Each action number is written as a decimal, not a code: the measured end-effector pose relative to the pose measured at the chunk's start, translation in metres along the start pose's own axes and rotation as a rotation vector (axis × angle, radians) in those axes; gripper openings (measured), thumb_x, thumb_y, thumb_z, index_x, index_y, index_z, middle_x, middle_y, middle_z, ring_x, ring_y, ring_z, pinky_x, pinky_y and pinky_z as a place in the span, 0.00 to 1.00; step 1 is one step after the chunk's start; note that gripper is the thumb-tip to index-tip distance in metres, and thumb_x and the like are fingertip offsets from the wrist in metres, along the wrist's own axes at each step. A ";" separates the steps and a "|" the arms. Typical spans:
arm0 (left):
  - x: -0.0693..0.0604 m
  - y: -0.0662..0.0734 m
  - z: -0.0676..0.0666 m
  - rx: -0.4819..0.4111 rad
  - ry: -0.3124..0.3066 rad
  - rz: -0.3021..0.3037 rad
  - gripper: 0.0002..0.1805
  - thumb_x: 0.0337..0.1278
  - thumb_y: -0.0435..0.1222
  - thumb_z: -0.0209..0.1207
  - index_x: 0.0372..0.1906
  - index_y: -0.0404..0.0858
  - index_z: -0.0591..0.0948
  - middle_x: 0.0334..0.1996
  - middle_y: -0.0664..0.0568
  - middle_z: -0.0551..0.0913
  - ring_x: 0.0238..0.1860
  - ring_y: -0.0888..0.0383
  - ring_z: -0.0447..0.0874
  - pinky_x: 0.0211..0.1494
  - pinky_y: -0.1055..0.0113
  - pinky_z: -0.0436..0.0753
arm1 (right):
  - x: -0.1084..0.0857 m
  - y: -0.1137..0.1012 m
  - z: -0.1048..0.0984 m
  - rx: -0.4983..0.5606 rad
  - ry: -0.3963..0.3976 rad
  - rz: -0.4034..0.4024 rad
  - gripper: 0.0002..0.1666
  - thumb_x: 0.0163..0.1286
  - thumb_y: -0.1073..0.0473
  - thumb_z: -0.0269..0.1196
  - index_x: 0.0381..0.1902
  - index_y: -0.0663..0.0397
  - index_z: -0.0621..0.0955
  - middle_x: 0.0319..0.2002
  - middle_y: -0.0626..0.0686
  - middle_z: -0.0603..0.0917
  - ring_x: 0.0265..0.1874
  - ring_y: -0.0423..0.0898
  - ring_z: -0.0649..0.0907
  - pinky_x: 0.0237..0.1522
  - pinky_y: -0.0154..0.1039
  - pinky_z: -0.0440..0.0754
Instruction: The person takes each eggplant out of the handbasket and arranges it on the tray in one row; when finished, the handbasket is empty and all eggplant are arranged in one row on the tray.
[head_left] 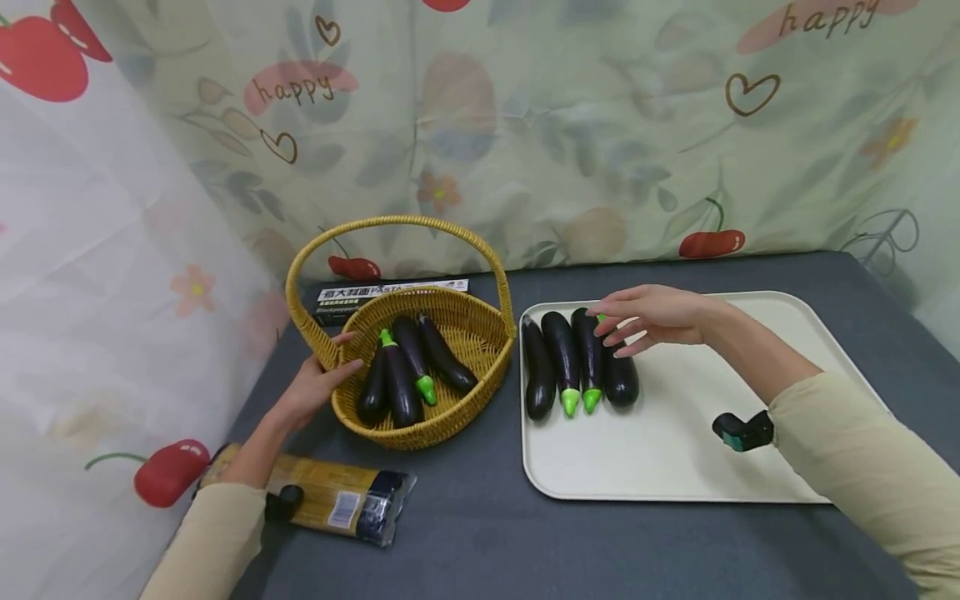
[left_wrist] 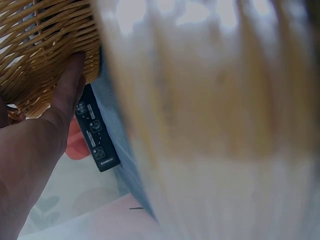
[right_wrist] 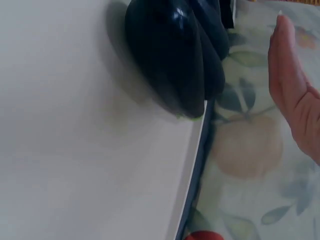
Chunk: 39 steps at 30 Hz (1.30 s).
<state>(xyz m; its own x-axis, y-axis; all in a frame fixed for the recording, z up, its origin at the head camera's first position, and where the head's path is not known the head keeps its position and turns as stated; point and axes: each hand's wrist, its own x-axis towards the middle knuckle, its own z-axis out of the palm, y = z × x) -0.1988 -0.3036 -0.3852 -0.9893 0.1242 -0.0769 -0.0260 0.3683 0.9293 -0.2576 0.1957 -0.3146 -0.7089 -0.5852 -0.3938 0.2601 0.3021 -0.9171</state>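
My left hand (head_left: 311,390) holds the left side of the wicker basket (head_left: 480,392) at the foot of its handle, digits over the rim. In the left wrist view a finger of this hand (left_wrist: 42,132) lies against the basket weave (left_wrist: 45,55). Several eggplants (head_left: 401,387) lie inside the basket. My right hand (head_left: 656,317) hovers, fingers spread and empty, over the top ends of several eggplants (head_left: 561,354) lined up at the left of the white tray (head_left: 720,450). The right wrist view has this hand (right_wrist: 300,95) apart from the eggplants (right_wrist: 167,50).
Behind the basket stands a dark pasta box (head_left: 333,307), its end also in the left wrist view (left_wrist: 97,132). A yellow pasta packet (head_left: 330,492) lies under my left forearm, in front of the basket. Patterned cloth (head_left: 525,167) hangs along the table's back edge.
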 end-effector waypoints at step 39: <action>-0.002 0.004 0.000 -0.004 -0.002 -0.015 0.36 0.69 0.39 0.54 0.75 0.41 0.52 0.65 0.30 0.61 0.60 0.37 0.66 0.51 0.56 0.76 | 0.087 -0.052 0.138 0.095 -0.206 -0.023 0.28 0.74 0.56 0.56 0.66 0.61 0.66 0.53 0.64 0.74 0.51 0.55 0.78 0.47 0.48 0.79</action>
<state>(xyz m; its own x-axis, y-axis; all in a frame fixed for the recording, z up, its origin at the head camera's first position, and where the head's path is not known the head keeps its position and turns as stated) -0.1965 -0.3026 -0.3812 -0.9884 0.1205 -0.0919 -0.0418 0.3662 0.9296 -0.2426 0.0247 -0.3098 -0.5690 -0.7354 -0.3681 0.3127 0.2205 -0.9239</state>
